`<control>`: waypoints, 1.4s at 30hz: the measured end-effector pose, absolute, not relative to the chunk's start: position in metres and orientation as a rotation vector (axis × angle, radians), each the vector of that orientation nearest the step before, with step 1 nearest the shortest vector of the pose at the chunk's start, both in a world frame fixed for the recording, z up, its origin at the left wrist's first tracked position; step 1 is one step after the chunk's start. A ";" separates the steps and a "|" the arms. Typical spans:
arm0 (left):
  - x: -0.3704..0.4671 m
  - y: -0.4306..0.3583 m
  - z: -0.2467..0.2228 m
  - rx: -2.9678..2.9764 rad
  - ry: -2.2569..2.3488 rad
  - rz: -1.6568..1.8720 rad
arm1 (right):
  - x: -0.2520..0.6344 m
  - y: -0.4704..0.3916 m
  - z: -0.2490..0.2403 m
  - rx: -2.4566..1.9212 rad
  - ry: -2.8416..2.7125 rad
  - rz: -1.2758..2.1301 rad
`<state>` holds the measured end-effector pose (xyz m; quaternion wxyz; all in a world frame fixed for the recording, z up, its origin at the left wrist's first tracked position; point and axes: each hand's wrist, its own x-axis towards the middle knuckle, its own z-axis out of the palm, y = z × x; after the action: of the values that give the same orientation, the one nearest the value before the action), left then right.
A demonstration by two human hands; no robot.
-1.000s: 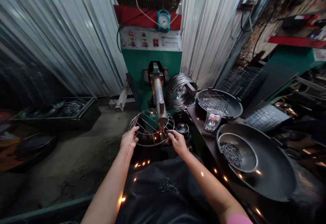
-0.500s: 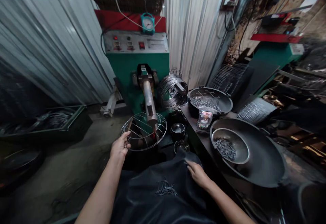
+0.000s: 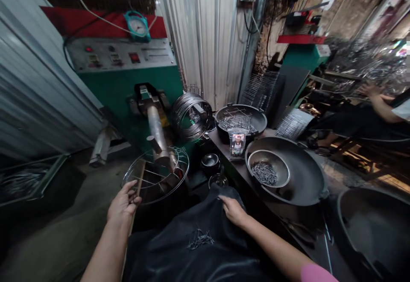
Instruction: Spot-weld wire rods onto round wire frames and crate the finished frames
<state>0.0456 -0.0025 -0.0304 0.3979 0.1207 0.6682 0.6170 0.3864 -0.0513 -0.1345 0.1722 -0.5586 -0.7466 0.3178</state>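
My left hand (image 3: 124,201) is at the near left edge of a round wire rack (image 3: 174,193), its fingers curled in at the rim. The rack sits under the machine's metal arm (image 3: 156,134), around its lower electrode end. On the dark apron (image 3: 173,248) over my lap lies a small heap of short bent wire pieces (image 3: 200,239). My right hand (image 3: 235,211) rests over the apron at the knee, thumb and fingertips pressed together; whatever is between them is too small to make out.
A green welding machine (image 3: 109,85) stands ahead, a wire coil (image 3: 192,117) beside it. To the right are a phone (image 3: 237,145), a black pan (image 3: 241,121) with wire parts, and a big wok (image 3: 307,179) holding a bowl (image 3: 286,175) of wire pieces. Another person's arm (image 3: 381,104) shows at far right.
The view has turned right, so the machine and rack appear further left. My left hand stays at the rack's rim, fingers more curled. My right hand remains over the apron.
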 end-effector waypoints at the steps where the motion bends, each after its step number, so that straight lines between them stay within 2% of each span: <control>1: 0.048 -0.005 -0.029 0.261 1.690 1.569 | 0.386 -0.054 -0.134 -1.648 -2.129 0.862; 5: 0.059 -0.016 -0.019 0.127 1.688 1.619 | 0.378 -0.059 -0.128 -1.831 -2.263 0.694; 11: 0.067 -0.026 -0.011 0.075 1.689 1.633 | 0.377 -0.055 -0.125 -1.737 -2.320 0.687; 15: 0.068 -0.028 -0.013 0.062 1.658 1.676 | 0.379 -0.048 -0.114 -1.620 -2.031 0.992; 18: 0.072 -0.027 -0.016 0.102 1.610 1.731 | 0.363 -0.038 -0.089 -1.298 -1.643 1.361; 21: 0.077 -0.025 -0.018 0.126 1.561 1.754 | 0.327 -0.025 -0.061 -0.948 -1.366 1.493; 24: 0.079 -0.022 -0.018 0.127 1.512 1.765 | 0.288 -0.014 -0.046 -0.826 -1.337 1.483; 28: 0.076 -0.020 -0.020 0.159 1.493 1.797 | 0.257 -0.006 -0.050 -0.943 -1.535 1.426; 42: 0.072 -0.016 -0.027 0.180 1.449 1.853 | 0.254 0.009 -0.056 -1.025 -1.735 1.230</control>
<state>0.0722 -0.0160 -0.0271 0.3812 0.0707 0.5678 0.7261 0.2537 0.0087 -0.0559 0.3805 -0.4013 -0.6798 0.4817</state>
